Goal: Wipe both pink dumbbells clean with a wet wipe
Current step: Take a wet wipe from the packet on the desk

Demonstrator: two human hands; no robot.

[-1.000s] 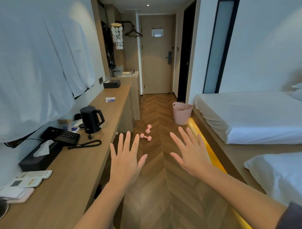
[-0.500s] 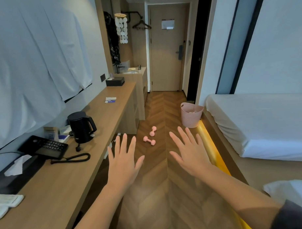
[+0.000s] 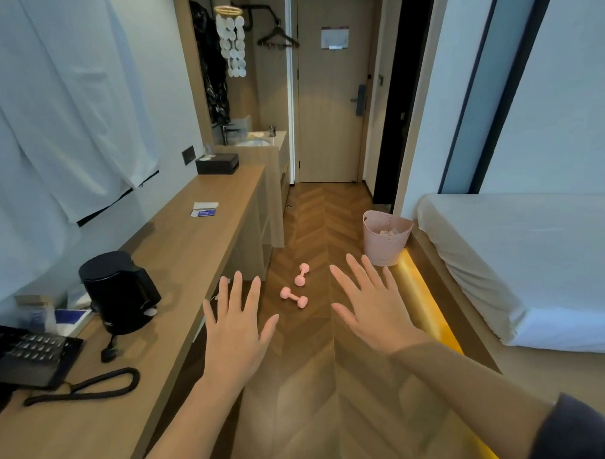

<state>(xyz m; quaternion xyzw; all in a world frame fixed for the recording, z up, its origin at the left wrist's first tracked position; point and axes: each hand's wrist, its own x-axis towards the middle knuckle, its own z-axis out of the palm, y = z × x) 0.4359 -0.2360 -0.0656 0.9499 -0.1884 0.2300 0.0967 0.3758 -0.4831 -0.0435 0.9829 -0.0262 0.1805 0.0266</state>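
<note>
While the dumbbells (image 3: 294, 297) lie on the floor (image 3: 328, 228), left hand (image 3: 236, 334) and right hand (image 3: 376, 312) are held spread and empty, since what may be the wipe (image 3: 204, 209) on the desk (image 3: 192, 253) is needed first.

On the herringbone wooden floor (image 3: 309, 359), in the aisle: a nearer small matte pink dumbbell (image 3: 294, 297) and a farther small matte pink dumbbell (image 3: 302, 274), each a short thin bar between two rounded heads. Nearer one flat on its side, bar slanting from upper left to lower right. Farther one flat too, bar pointing almost straight up the aisle, its near head close beside the other's bar, contact unclear. Flat on the light wooden counter (image 3: 178, 240), a small thin white-and-blue packet (image 3: 204, 209), well apart from both.
</note>
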